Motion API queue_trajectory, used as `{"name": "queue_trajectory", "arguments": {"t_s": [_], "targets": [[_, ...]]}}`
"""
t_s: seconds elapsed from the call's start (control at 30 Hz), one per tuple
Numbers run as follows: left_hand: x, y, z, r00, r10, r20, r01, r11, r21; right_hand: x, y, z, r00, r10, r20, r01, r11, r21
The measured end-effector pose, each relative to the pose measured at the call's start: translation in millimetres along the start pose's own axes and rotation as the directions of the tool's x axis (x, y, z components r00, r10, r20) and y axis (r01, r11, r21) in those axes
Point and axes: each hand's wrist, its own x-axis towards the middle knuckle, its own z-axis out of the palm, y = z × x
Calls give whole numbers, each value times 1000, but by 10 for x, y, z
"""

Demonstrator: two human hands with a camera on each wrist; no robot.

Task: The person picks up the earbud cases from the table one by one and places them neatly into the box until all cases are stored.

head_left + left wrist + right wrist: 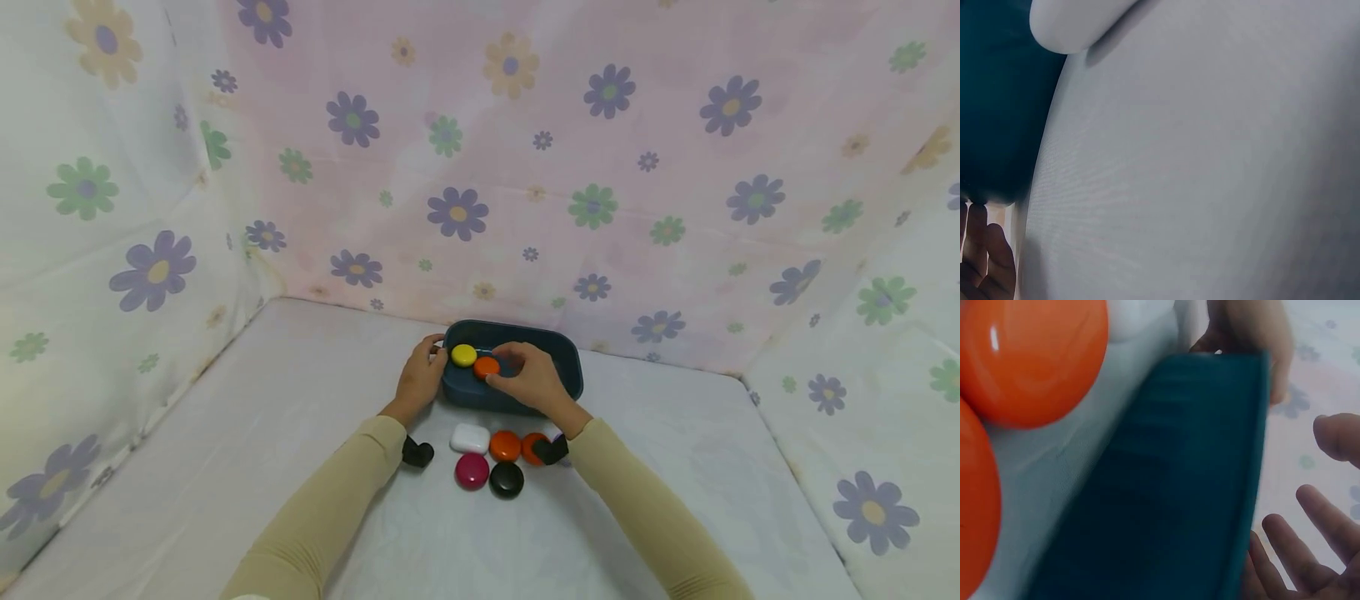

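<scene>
A dark blue-green oblong tub stands near the back wall. Inside it, a yellow disc and an orange disc lie at the left, side by side. My left hand is at the tub's left end; in the left wrist view its fairly straight fingers reach the outer wall. Over the tub is my right hand, thumb and forefinger on either side of the orange disc in the head view. The right wrist view shows that hand's fingers spread above the rim, with nothing seen between them.
In front of the tub sit a white rounded block, an orange disc, another orange disc, a crimson disc and a black disc. Flowered cloth walls enclose the white-covered table.
</scene>
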Motion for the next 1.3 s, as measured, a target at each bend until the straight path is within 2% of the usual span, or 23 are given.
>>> {"name": "queue_trajectory", "arguments": {"t_s": [0.13, 0.43, 0.57, 0.83, 1.1, 1.3], "targets": [[13, 9, -21, 1000, 3, -10, -3, 1000, -4, 139, 34, 48, 999, -5, 37, 5, 1000, -10], [-1, 29, -37, 1000, 0, -7, 0, 1000, -7, 380, 153, 161, 994, 68, 91, -65, 997, -37], [0, 29, -40, 1000, -2, -14, 1, 1000, -11, 458, 207, 212, 991, 83, 107, -74, 994, -79], [14, -13, -18, 1000, 7, -10, -7, 1000, -9, 498, 264, 251, 982, 134, 134, -118, 985, -122], [-19, 16, -7, 1000, 7, -6, -7, 1000, -7, 497, 289, 288, 983, 105, 147, -87, 988, -128], [-26, 27, -8, 1000, -2, -3, 2, 1000, -4, 515, 314, 331, 979, 128, 160, -102, 982, -160]]}}
